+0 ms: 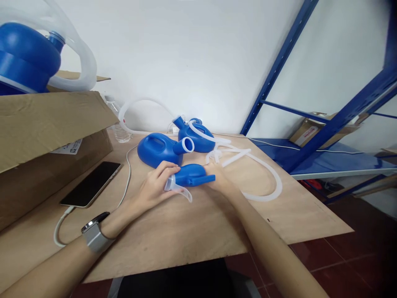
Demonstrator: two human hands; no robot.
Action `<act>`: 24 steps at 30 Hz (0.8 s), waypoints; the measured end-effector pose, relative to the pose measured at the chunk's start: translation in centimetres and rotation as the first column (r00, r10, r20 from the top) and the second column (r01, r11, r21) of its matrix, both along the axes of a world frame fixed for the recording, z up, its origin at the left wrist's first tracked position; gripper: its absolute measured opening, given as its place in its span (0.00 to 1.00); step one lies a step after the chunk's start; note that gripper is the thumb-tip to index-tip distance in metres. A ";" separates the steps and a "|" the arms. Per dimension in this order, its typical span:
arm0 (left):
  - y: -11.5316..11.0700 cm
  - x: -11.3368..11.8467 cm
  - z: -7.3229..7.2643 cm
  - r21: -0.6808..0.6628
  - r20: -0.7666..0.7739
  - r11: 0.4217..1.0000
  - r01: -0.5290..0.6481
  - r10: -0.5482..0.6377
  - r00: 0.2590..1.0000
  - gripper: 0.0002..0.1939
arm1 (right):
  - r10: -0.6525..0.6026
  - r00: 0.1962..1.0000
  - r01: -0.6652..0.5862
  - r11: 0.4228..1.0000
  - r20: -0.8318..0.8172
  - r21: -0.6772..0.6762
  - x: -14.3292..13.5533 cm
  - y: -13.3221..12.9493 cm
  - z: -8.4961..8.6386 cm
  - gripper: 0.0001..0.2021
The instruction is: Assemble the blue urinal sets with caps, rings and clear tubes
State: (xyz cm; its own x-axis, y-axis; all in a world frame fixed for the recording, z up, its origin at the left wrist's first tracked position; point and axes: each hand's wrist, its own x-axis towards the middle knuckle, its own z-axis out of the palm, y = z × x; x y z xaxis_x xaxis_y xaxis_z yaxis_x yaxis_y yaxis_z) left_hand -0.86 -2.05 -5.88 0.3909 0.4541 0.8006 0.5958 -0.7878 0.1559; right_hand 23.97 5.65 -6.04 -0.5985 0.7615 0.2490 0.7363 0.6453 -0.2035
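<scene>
Between my hands, above the table, is a blue plastic spout piece [192,173] with a translucent curved end [180,189]. My left hand [159,182] grips it at the translucent end, fingers wrapped over the top. My right hand [216,176] is closed at its other end; most of those fingers are hidden behind the blue plastic. Just beyond lies a blue urinal bottle [158,150] with a handle and an open white-rimmed mouth facing right. Behind that, another blue urinal bottle [200,140] has a white hose [277,182] near it, looping over the tabletop.
A cardboard box [46,120] stands at the left with a blue container [26,58] and thick clear tubing [88,62] on top. Nearby are a phone [91,184] on a white cable and a clear bottle [120,130]. Blue metal shelving [325,161] stands right of the table [173,240].
</scene>
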 end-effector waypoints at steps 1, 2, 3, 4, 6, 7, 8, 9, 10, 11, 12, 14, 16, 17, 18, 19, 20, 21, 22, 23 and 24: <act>0.0 -0.1 0.1 0.032 -0.064 0.999 0.018 -0.016 0.998 0.22 | 0.025 0.999 -0.024 0.999 0.020 -0.025 0.2 0.0 0.2 0.09; 0.0 -0.2 0.2 0.069 -0.124 0.997 0.027 -0.018 0.992 0.20 | 0.046 0.998 -0.044 0.998 0.041 -0.048 0.3 0.0 0.5 0.09; -0.1 -0.2 0.5 0.110 -0.180 0.993 0.031 -0.010 0.984 0.17 | 0.063 0.996 -0.058 0.996 0.060 -0.070 0.5 0.0 0.8 0.09; -0.2 -0.2 0.8 0.155 -0.233 0.987 0.033 0.004 0.972 0.14 | 0.076 0.994 -0.070 0.994 0.073 -0.087 0.6 -0.2 1.1 0.10; -0.4 -0.1 1.7 0.229 -0.323 0.972 0.050 0.027 0.946 0.13 | 0.098 0.992 -0.088 0.990 0.085 -0.112 0.9 -0.4 1.8 0.09; -0.6 -0.1 2.2 0.259 -0.357 0.964 0.069 0.029 0.933 0.14 | 0.111 0.990 -0.100 0.988 0.087 -0.122 1.1 -0.5 2.1 0.08; -0.7 0.0 2.8 0.290 -0.386 0.952 0.094 0.027 0.922 0.14 | 0.124 0.988 -0.112 0.986 0.087 -0.127 1.2 -0.6 2.4 0.08; -0.8 0.0 3.2 0.326 -0.408 0.937 0.124 0.022 0.913 0.13 | 0.135 0.987 -0.124 0.984 0.086 -0.125 1.2 -0.7 2.6 0.09; -0.8 0.0 3.6 0.361 -0.424 0.920 0.151 0.018 0.905 0.13 | 0.140 0.987 -0.129 0.985 0.084 -0.115 1.3 -0.7 2.7 0.09; -0.9 0.1 3.9 0.385 -0.434 0.908 0.166 0.020 0.901 0.14 | 0.133 0.988 -0.125 0.988 0.083 -0.094 1.3 -0.6 2.8 0.08; -0.9 0.1 4.0 0.400 -0.430 0.902 0.160 0.031 0.902 0.14 | 0.116 0.990 -0.111 0.992 0.081 -0.063 1.2 -0.5 2.8 0.06; -0.9 0.2 3.9 0.399 -0.359 0.912 0.096 0.059 0.931 0.13 | 0.060 0.995 -0.061 0.998 0.077 0.014 1.1 -0.1 2.6 0.04; -1.0 0.6 3.6 0.330 -0.238 0.944 0.006 0.077 0.968 0.13 | -0.009 0.998 0.002 0.994 0.057 0.112 0.9 0.2 2.2 0.06; -1.1 0.9 3.6 0.271 -0.168 0.962 -0.034 0.082 0.982 0.16 | -0.041 0.998 0.034 0.986 0.041 0.161 0.8 0.3 2.1 0.07; -1.3 1.2 3.7 0.199 -0.093 0.977 -0.070 0.091 0.991 0.18 | -0.070 0.997 0.064 0.976 0.023 0.208 0.7 0.4 1.9 0.07; -1.5 1.6 3.9 0.112 -0.014 0.987 -0.113 0.116 0.993 0.20 | -0.094 0.996 0.090 0.964 0.005 0.251 0.7 0.4 1.8 0.08; -1.7 2.0 4.2 0.007 0.065 0.986 -0.164 0.163 0.984 0.21 | -0.112 0.994 0.110 0.952 -0.011 0.286 0.6 0.4 1.7 0.09; -1.8 2.4 4.5 -0.114 0.142 0.971 -0.212 0.227 0.963 0.20 | -0.121 0.992 0.121 0.942 -0.021 0.314 0.5 0.4 1.6 0.09; -1.9 2.7 4.8 -0.252 0.210 0.937 -0.242 0.297 0.932 0.21 | -0.125 0.992 0.128 0.932 -0.030 0.339 0.5 0.3 1.5 0.10; -1.9 3.0 5.2 -0.405 0.267 0.884 -0.234 0.359 0.894 0.23 | -0.128 0.991 0.133 0.923 -0.036 0.362 0.4 0.3 1.5 0.11; -1.9 3.3 5.4 -0.555 0.320 0.811 -0.184 0.413 0.853 0.25 | -0.132 0.990 0.137 0.914 -0.041 0.382 0.4 0.2 1.5 0.11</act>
State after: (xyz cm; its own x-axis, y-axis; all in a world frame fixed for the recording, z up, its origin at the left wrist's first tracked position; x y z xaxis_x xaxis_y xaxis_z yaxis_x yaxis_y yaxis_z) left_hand 2.39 -3.91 -0.46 -0.1417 0.8615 0.4876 0.5767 -0.3285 0.7480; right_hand 24.38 5.88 -4.56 -0.4914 0.6794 0.5449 0.8206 0.5708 0.0283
